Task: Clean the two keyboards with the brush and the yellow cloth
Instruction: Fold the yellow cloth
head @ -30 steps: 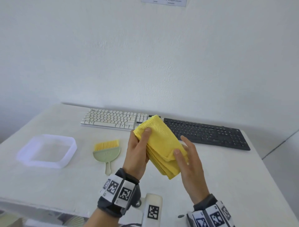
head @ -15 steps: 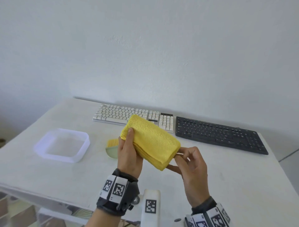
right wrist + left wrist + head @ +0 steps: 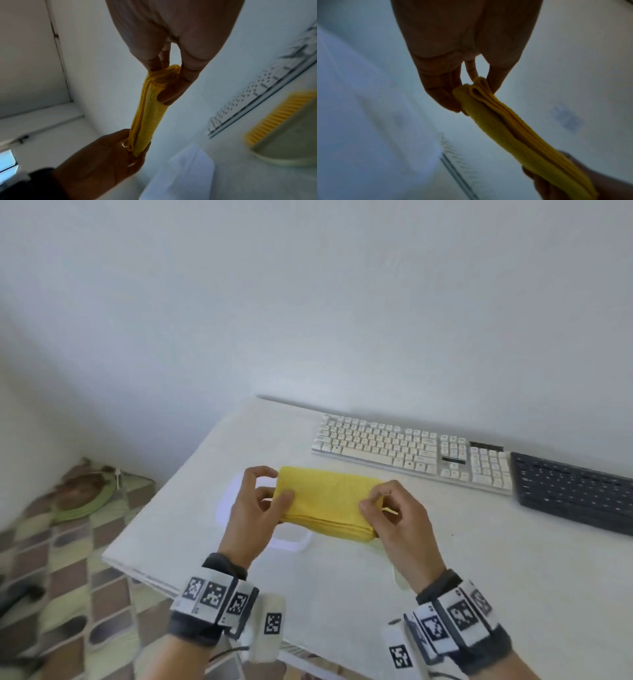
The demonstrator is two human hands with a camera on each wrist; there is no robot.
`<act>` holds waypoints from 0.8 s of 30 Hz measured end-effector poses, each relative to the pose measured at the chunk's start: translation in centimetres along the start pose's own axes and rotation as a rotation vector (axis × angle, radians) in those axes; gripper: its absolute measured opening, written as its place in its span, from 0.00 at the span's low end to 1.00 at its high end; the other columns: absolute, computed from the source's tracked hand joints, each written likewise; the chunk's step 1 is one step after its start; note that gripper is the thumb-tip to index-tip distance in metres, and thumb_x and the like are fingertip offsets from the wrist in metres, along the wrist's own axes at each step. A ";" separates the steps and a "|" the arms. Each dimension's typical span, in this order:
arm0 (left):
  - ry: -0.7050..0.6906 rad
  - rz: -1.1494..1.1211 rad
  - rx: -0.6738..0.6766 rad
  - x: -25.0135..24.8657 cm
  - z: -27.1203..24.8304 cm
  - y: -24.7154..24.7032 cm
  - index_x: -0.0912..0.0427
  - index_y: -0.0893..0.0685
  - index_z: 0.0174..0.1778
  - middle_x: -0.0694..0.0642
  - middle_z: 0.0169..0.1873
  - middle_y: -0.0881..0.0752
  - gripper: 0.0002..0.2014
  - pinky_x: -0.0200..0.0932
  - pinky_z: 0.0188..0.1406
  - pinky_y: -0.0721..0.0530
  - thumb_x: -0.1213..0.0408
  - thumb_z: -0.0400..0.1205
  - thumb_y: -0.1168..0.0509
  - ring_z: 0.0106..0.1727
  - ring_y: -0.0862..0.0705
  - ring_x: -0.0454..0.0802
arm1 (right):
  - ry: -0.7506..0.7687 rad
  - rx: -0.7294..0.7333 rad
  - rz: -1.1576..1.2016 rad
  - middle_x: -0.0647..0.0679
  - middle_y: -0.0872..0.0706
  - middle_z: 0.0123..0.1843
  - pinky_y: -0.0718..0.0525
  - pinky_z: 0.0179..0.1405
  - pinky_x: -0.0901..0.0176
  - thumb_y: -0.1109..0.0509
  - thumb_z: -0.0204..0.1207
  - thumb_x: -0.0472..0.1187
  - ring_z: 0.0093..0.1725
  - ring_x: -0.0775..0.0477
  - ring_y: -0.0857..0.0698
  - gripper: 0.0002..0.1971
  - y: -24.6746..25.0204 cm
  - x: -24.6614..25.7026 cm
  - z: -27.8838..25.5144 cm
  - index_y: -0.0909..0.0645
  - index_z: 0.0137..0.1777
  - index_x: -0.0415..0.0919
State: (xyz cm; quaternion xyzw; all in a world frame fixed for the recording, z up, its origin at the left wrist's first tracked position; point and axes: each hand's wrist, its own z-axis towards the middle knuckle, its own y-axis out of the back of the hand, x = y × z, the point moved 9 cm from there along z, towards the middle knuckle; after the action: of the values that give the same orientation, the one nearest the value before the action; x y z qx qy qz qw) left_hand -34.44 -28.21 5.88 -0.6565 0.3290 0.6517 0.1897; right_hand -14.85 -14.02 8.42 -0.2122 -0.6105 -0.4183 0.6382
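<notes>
A folded yellow cloth (image 3: 329, 501) is held level above the table between both hands. My left hand (image 3: 265, 494) pinches its left end (image 3: 471, 93), and my right hand (image 3: 378, 503) pinches its right end (image 3: 164, 77). The white keyboard (image 3: 404, 446) lies at the back of the table, and the black keyboard (image 3: 575, 491) sits right of it. The brush (image 3: 281, 119), pale green with yellow bristles, shows only in the right wrist view, on the table under my right hand.
A clear plastic tray (image 3: 294, 537) sits on the white table (image 3: 513, 577) under the cloth, mostly hidden by my left hand. The table's left edge drops to a patterned floor (image 3: 68, 559). A white wall stands close behind the keyboards.
The cloth has turned from a slant to level and moved left over the tray. My right hand now pinches its right end. The head view has swung to the left.
</notes>
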 end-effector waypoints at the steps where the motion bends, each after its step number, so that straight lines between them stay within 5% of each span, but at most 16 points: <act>1: -0.003 0.111 -0.006 0.6 0.8 1.6 0.42 0.24 0.57 0.58 0.46 0.10 0.17 0.44 0.44 0.12 0.49 0.76 0.27 0.40 0.11 0.49 | 0.015 0.039 -0.042 0.55 0.18 0.32 0.25 0.31 0.64 0.27 0.78 0.36 0.30 0.55 0.22 0.05 -2.0 -0.1 0.5 0.19 0.42 0.45; 4: -0.007 0.382 -0.054 2.2 3.2 5.3 0.49 0.23 0.63 0.55 0.48 0.12 0.11 0.38 0.40 0.19 0.59 0.87 0.30 0.44 0.14 0.50 | 0.039 0.109 -0.166 0.59 0.15 0.35 0.23 0.37 0.71 0.28 0.78 0.37 0.35 0.56 0.17 0.03 -6.9 -1.2 1.7 0.15 0.45 0.47; 7: 0.006 0.591 -0.073 3.9 5.6 7.0 0.57 0.21 0.69 0.55 0.47 0.15 0.13 0.51 0.50 0.20 0.59 0.89 0.34 0.50 0.16 0.61 | 0.077 0.191 -0.368 0.67 0.16 0.41 0.26 0.43 0.68 0.29 0.79 0.42 0.42 0.55 0.20 0.05 -10.4 -2.6 2.7 0.13 0.52 0.51; 11: 0.012 0.828 -0.060 6.2 6.9 6.6 0.59 0.15 0.67 0.58 0.57 0.18 0.14 0.55 0.65 0.28 0.58 0.88 0.34 0.63 0.20 0.63 | 0.173 0.275 -0.789 0.50 0.18 0.45 0.22 0.46 0.53 0.33 0.78 0.48 0.46 0.43 0.24 0.11 -12.8 -4.2 2.9 0.10 0.54 0.51; 13: -0.019 0.864 -0.106 6.5 6.8 6.7 0.59 0.11 0.62 0.57 0.57 0.25 0.11 0.53 0.64 0.30 0.60 0.86 0.30 0.62 0.23 0.63 | 0.211 0.267 -0.932 0.48 0.24 0.45 0.19 0.38 0.50 0.35 0.73 0.52 0.44 0.42 0.25 0.14 -13.2 -4.3 2.7 0.10 0.51 0.51; 16: -0.006 0.809 -0.093 7.2 6.7 7.1 0.59 0.14 0.61 0.57 0.58 0.28 0.10 0.51 0.56 0.26 0.63 0.85 0.29 0.62 0.22 0.63 | 0.237 0.241 -0.911 0.45 0.25 0.52 0.20 0.43 0.52 0.37 0.75 0.54 0.47 0.42 0.24 0.16 -12.2 -3.9 2.3 0.13 0.54 0.49; 20: -0.031 0.655 -0.091 7.2 6.9 8.1 0.61 0.22 0.65 0.58 0.55 0.21 0.15 0.49 0.51 0.26 0.68 0.84 0.29 0.51 0.18 0.59 | 0.084 0.115 -0.908 0.48 0.24 0.46 0.22 0.36 0.57 0.30 0.77 0.48 0.45 0.45 0.23 0.08 -6.2 -4.4 1.8 0.18 0.45 0.44; 24: 0.015 0.615 -0.061 7.5 7.0 8.8 0.64 0.18 0.70 0.60 0.52 0.12 0.17 0.47 0.55 0.24 0.69 0.85 0.29 0.47 0.16 0.55 | -0.308 0.236 -1.148 0.47 0.20 0.48 0.23 0.41 0.56 0.36 0.80 0.58 0.48 0.44 0.19 0.19 0.0 -8.7 -0.4 0.19 0.50 0.41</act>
State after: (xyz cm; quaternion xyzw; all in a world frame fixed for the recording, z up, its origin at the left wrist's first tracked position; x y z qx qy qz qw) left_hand -46.06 -31.11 -0.48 -0.5361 0.4941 0.6834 -0.0386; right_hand -13.79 -11.93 0.08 0.1651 -0.7550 -0.5899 0.2340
